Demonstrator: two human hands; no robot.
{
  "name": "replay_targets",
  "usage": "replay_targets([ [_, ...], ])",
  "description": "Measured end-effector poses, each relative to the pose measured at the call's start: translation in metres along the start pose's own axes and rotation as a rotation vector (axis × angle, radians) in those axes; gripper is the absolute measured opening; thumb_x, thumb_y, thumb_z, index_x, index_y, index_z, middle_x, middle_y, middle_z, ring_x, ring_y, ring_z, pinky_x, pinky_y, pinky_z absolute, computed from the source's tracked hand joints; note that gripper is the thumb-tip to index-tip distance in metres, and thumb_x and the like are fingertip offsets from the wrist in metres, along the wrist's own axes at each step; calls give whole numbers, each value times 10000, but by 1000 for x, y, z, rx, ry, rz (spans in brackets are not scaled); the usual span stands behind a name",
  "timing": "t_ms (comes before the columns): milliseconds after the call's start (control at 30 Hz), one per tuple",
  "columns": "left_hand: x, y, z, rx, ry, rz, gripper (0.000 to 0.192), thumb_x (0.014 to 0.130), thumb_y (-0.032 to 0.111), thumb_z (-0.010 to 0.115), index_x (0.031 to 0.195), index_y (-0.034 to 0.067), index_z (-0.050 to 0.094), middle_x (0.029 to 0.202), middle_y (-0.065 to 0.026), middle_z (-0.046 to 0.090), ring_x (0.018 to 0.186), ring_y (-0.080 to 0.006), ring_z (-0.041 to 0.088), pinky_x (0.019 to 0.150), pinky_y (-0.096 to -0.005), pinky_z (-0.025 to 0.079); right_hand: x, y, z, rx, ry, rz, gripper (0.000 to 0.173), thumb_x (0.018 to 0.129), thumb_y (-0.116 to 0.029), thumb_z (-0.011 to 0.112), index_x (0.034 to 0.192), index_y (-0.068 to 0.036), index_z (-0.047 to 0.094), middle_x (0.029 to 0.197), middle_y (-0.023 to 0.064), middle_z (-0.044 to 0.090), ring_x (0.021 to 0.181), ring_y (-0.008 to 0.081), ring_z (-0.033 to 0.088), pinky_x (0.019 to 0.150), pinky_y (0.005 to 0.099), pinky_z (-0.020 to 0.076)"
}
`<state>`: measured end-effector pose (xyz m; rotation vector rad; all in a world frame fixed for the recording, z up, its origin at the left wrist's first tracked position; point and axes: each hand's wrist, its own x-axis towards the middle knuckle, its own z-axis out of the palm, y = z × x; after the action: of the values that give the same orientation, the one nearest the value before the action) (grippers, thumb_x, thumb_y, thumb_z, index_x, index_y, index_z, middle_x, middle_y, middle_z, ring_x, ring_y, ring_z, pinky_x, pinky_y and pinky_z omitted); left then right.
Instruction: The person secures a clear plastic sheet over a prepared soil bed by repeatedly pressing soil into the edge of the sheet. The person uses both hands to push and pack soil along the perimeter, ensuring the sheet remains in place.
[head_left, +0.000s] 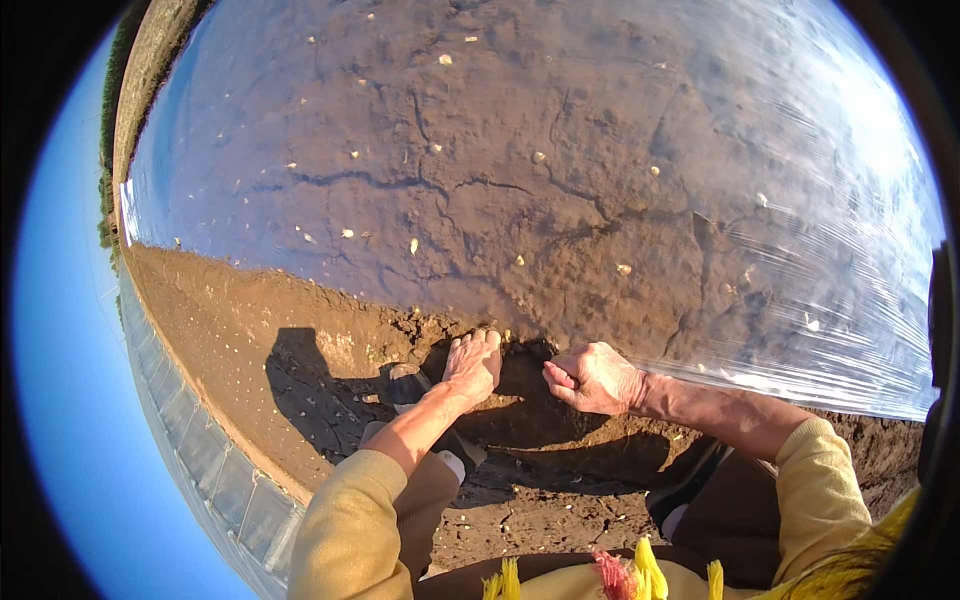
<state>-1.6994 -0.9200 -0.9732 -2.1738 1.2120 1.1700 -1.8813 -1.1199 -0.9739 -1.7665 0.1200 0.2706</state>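
Note:
A clear plastic film is spread over a raised soil bed that has cracks and small pale cloves or bulbs under it. At the bed's near edge, my left hand lies with its fingers pointing away, against the soil and the film's edge; whether it grips anything is hidden. A short distance to the right, my right hand is curled into a fist at the same edge, with the film stretched in creases beyond it. What lies inside its fingers cannot be made out. A small pale clove sits between the hands.
A soil furrow runs below the hands, with my shoes planted in it and shadows across it. More bare soil dotted with pale bits lies to the left. Farther left stands a long plastic-covered structure tied with cords.

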Motion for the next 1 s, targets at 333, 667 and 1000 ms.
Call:
replay_targets([
  [333, -14, 21, -16, -174, 297, -14, 280, 872, 144, 687, 1109, 40, 579, 1109, -229, 603, 1016, -423, 627, 848, -501, 490, -79, -38, -111, 106, -146, -162, 185, 940, -154, 643, 794, -52, 594, 642, 155, 553, 602, 377, 564, 565, 457, 455],
  [667, -6, 129, -8, -248, 396, 95, 570, 828, 216, 774, 1361, 164, 577, 1328, -180, 571, 1220, -430, 543, 1109, -587, 371, -163, -27, -123, 187, 21, -48, 137, 851, -51, 662, 764, -28, 558, 655, 115, 519, 613, 352, 552, 599, 439, 461],
  [1000, -22, 91, -18, 67, 522, 591, 198, 791, 95, 702, 987, 112, 727, 1017, -76, 685, 1035, -270, 634, 921, -427, 493, -184, -19, -125, 1017, 575, 260, 481, 1044, -121, 465, 570, -48, 489, 517, 54, 511, 506, 175, 530, 640, 371, 545],
])
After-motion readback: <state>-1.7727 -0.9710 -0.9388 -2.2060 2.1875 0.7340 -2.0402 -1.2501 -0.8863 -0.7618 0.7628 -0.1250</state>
